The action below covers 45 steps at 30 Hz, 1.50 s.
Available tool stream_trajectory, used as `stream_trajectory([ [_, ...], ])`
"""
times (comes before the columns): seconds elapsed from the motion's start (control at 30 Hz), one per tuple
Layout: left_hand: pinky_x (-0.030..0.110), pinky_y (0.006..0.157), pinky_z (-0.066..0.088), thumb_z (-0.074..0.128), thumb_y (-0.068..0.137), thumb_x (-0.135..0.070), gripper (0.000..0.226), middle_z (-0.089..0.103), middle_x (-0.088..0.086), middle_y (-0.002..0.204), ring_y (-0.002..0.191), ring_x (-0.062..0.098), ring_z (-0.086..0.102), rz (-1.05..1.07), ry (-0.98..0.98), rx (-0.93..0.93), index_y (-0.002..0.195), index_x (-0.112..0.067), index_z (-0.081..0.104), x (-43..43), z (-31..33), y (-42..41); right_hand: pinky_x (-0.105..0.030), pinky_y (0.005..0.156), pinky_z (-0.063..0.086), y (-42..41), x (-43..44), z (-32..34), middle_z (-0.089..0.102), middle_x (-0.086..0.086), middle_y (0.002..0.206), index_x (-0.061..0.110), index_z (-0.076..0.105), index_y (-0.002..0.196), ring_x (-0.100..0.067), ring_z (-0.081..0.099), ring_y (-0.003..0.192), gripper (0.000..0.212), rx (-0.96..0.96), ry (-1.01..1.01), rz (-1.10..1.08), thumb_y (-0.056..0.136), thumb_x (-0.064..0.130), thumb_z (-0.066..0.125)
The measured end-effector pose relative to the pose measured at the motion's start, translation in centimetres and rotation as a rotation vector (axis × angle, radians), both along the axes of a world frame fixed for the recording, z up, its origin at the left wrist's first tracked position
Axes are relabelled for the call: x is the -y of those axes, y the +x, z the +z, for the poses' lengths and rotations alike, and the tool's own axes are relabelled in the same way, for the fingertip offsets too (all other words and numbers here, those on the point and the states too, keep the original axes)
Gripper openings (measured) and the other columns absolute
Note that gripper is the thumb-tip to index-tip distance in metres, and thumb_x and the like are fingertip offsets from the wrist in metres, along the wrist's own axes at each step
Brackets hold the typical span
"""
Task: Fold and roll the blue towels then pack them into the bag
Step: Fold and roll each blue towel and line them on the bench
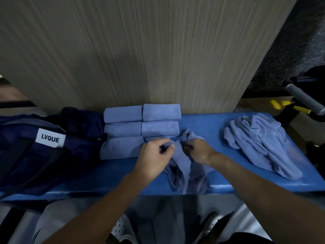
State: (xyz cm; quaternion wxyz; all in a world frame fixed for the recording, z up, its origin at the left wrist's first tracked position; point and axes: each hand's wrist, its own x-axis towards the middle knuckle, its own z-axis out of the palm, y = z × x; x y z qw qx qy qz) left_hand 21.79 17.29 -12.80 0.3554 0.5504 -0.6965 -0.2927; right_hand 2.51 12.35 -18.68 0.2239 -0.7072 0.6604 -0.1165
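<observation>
You have both hands on one blue towel at the middle of the blue bench. Your left hand pinches a bunched edge with its fingers curled round the cloth, and your right hand, just beside it, grips another gather of the same cloth. The towel is crumpled between them, part lying on the bench and part drooping over the near edge toward your legs. It looks light, soft and limp, with no stiffness of its own, so it will likely sag wherever you do not support it and will not hold a crease unless pressed flat. A fair guess is that it is slightly grippy plush rather than slick, so slipping is a small worry; twisting and bunching is the bigger one. Take it by two neighbouring corners along one hem, not by the middle folds, and draw them apart so the cloth opens square before you lay it down. Behind your hands the rolled towels lie stacked in rows against the wall panel, touching one another; the nearest one on the right is partly hidden. The navy bag with its white label sits at the left end, touching the rolls, and I cannot tell whether it is open. A heap of unfolded towels waits well apart at the right end.
</observation>
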Motion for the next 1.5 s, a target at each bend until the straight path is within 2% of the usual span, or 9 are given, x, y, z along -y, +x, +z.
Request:
stream_trajectory([
  [0.23,0.006,0.069,0.043,0.07,0.086,-0.009,0.03,0.067,-0.005,0.091,0.078,0.004,0.06,0.045,-0.147,0.007,0.116,-0.009,0.07,1.0,0.6,0.5,-0.027,0.071,0.042,-2.5,-1.2,3.4,0.059,-0.005,0.078,0.006,0.059,0.085,-0.018,0.054,0.073,0.013,0.551,-0.416,-0.63,0.081,-0.005,0.056],
  [0.43,0.008,0.07,0.045,0.06,0.093,-0.009,0.027,0.065,-0.008,0.086,0.075,0.0,0.059,0.108,-0.17,-0.061,0.118,-0.013,0.069,1.2,2.5,0.4,-0.022,0.061,0.038,-5.1,-2.6,5.7,0.05,-0.002,0.072,0.003,0.058,0.1,-0.011,0.045,0.062,0.025,0.68,-0.566,-0.716,0.085,-0.01,0.042],
  [0.57,0.018,0.064,0.049,0.059,0.092,-0.013,0.019,0.07,-0.013,0.077,0.072,-0.003,0.064,-0.069,-0.035,0.047,0.096,-0.021,0.074,-0.1,2.3,0.2,-0.02,0.067,0.04,-6.0,-4.0,5.4,0.055,-0.002,0.08,0.001,0.062,0.1,-0.018,0.052,0.081,0.022,0.688,-0.456,-0.743,0.089,-0.007,0.045],
  [0.67,0.039,0.065,0.057,0.055,0.089,-0.017,0.017,0.07,-0.003,0.065,0.064,0.014,0.068,-0.117,0.063,0.115,0.088,-0.022,0.071,-0.8,0.6,0.5,-0.018,0.063,0.041,-6.2,-5.6,4.1,0.057,-0.002,0.077,0.01,0.06,0.088,-0.018,0.051,0.08,0.017,0.673,-0.337,-0.704,0.09,-0.004,0.05],
  [0.87,0.035,0.064,0.053,0.058,0.086,-0.007,0.015,0.068,0.004,0.068,0.067,0.019,0.065,-0.021,0.048,0.223,0.075,-0.006,0.067,0.2,-2.2,0.7,-0.025,0.064,0.041,-6.2,-8.1,1.2,0.049,0.001,0.075,0.024,0.05,0.089,-0.02,0.047,0.077,0.02,0.585,-0.161,-0.593,0.082,0.006,0.053],
  [0.97,0.024,0.07,0.048,0.061,0.088,-0.01,0.01,0.069,0.0,0.077,0.072,0.013,0.063,-0.014,0.09,0.224,0.084,-0.007,0.07,1.4,-3.3,0.4,-0.034,0.084,0.043,-6.5,-8.8,0.6,0.051,-0.007,0.11,0.009,0.034,0.14,-0.022,0.05,0.101,0.062,0.552,-0.034,-0.665,0.084,0.004,0.061],
  [1.07,0.033,0.07,0.05,0.064,0.088,-0.014,0.013,0.066,0.007,0.081,0.076,0.021,0.062,-0.031,0.069,0.271,0.081,-0.003,0.065,3.0,-4.1,-0.4,-0.037,0.096,0.042,-6.7,-9.4,0.1,0.048,-0.007,0.129,0.011,0.024,0.148,-0.023,0.047,0.119,0.081,0.582,-0.108,-0.603,0.078,0.006,0.064],
  [1.2,0.039,0.069,0.052,0.063,0.091,-0.02,0.021,0.063,0.011,0.078,0.077,0.023,0.062,-0.059,0.106,0.279,0.077,-0.005,0.057,5.3,-4.8,-1.9,-0.05,0.097,0.047,-7.2,-9.8,-0.9,0.055,-0.004,0.129,0.034,0.012,0.152,-0.029,0.056,0.111,0.097,0.529,-0.062,-0.61,0.075,0.016,0.069],
  [1.5,0.024,0.062,0.039,0.073,0.085,-0.016,0.034,0.053,-0.001,0.068,0.076,0.019,0.058,-0.039,0.295,0.303,0.062,-0.008,0.049,7.7,-5.3,-2.8,-0.028,0.077,0.042,-7.7,-9.8,-0.1,0.061,-0.005,0.082,0.007,0.065,0.1,-0.023,0.058,0.082,0.021,0.51,-0.225,-0.667,0.086,-0.003,0.054],
])
